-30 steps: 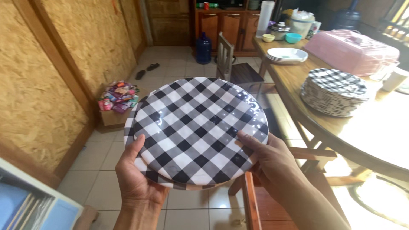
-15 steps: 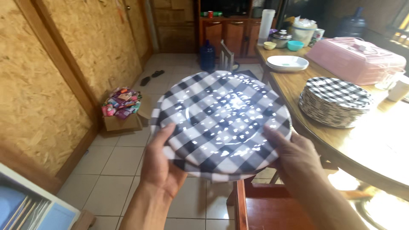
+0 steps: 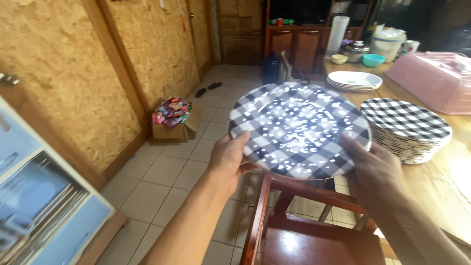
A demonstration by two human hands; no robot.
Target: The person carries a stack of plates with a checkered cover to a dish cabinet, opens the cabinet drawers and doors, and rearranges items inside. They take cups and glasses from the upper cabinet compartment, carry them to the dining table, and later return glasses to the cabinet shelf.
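While hands (image 3: 228, 159) hold checked plates (image 3: 299, 130), cardboard box (image 3: 171, 128) sits floorward

Glare whitens the middle of the checked plates (image 3: 299, 130), so the pattern there is lost — how many are held cannot be counted. The right hand (image 3: 375, 169) has its fingers tucked under the rim, unseen. The pink cover (image 3: 434, 73) and the blurred blue rack (image 3: 44, 206) — both run off the frame's edge.
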